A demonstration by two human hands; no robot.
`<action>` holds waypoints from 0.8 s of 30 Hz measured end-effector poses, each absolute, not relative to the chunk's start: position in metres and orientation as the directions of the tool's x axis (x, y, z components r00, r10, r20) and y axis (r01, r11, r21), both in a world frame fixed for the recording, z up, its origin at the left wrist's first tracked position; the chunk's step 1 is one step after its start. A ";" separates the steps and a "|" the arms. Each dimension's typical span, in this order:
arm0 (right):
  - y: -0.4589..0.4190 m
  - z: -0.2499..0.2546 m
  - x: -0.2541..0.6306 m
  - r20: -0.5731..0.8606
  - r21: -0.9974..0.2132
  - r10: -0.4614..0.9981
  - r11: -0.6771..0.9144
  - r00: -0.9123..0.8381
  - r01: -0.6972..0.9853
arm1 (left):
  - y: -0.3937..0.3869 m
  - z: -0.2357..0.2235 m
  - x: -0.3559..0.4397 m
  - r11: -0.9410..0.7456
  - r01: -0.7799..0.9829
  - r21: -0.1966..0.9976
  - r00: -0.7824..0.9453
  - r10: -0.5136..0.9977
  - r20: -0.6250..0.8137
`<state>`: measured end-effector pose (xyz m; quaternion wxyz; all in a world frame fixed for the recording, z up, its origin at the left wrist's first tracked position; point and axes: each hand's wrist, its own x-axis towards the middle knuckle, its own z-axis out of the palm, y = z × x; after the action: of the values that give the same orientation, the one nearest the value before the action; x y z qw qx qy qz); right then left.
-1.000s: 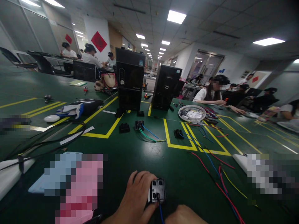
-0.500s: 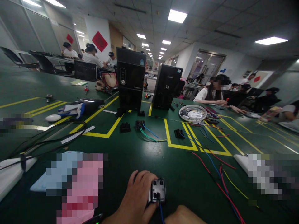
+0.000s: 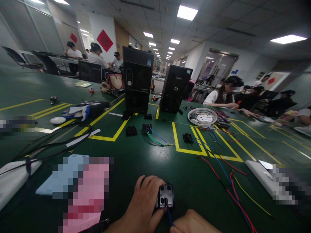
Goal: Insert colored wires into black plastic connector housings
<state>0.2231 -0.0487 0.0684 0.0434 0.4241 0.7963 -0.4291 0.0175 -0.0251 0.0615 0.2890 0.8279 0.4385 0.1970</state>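
Note:
My left hand point(image 3: 142, 205) grips a black multi-pin plastic connector housing point(image 3: 165, 196) low in the view, with its fingers wrapped round the left side. A blue wire point(image 3: 169, 216) runs down from the housing towards my right hand point(image 3: 191, 224), which sits at the bottom edge and is only partly visible. I cannot tell whether those fingers hold the wire. Several loose red, blue and yellow wires point(image 3: 233, 191) lie on the green mat point(image 3: 194, 168) to the right. Farther ahead lie black connector blocks point(image 3: 146, 128), one trailing green and blue wires.
Two black PC towers point(image 3: 137, 79) point(image 3: 175, 88) stand on the bench beyond a white round mesh basket point(image 3: 202, 116). Pixelated objects point(image 3: 82, 191) lie at near left, beside a white strip with a black cable point(image 3: 17, 178). Co-workers sit at the far right and back.
The whole view has drifted slightly, tilting as my head moves. My right hand has come a little closer to the connector housing, which my left hand still grips.

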 end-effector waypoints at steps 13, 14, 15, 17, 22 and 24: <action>-0.041 0.090 0.204 -0.646 -0.332 0.569 0.392 -0.509 0.858 | -0.026 0.053 0.018 -0.450 0.577 0.682 0.521 0.845 0.117; -0.043 0.093 0.207 -0.612 -0.422 0.570 0.351 -0.548 0.836 | -0.026 0.053 0.018 -0.453 0.577 0.680 0.525 0.843 0.117; -0.044 0.096 0.211 -0.564 -0.528 0.579 0.296 -0.589 0.796 | -0.026 0.052 0.018 -0.455 0.577 0.679 0.527 0.842 0.116; -0.046 0.099 0.218 -0.452 -0.718 0.605 0.190 -0.656 0.670 | -0.026 0.052 0.017 -0.461 0.573 0.677 0.538 0.835 0.114; -0.043 0.074 0.216 -0.451 -0.641 0.533 0.365 -0.716 0.675 | -0.025 0.054 0.017 -0.462 0.573 0.677 0.551 0.829 0.098; -0.043 0.057 0.211 -0.495 -0.433 0.555 0.510 -0.669 0.743 | -0.025 0.055 0.017 -0.460 0.574 0.677 0.552 0.828 0.095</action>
<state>0.2115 -0.0433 0.0570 0.1480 0.3788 0.8563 -0.3183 0.0170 -0.0247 0.0547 0.3007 0.8280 0.4236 0.2113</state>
